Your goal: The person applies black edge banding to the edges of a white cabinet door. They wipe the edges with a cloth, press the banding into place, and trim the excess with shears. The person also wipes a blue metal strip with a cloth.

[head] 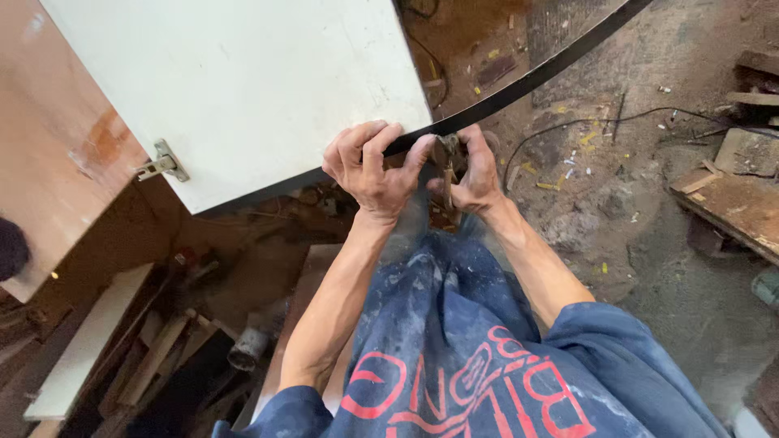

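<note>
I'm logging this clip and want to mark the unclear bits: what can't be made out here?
Head view only:
- Small tool at the panel's corner: mostly covered by right hand and left hand.
- Black strip: its end is cut off by the top edge.
- White panel: cut off at the top.
- Scrap pile: dark, indistinct.

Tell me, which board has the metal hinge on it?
The big white panel that the left hand grips has the hinge near its lower corner. The brown board beside it shows none.
</note>
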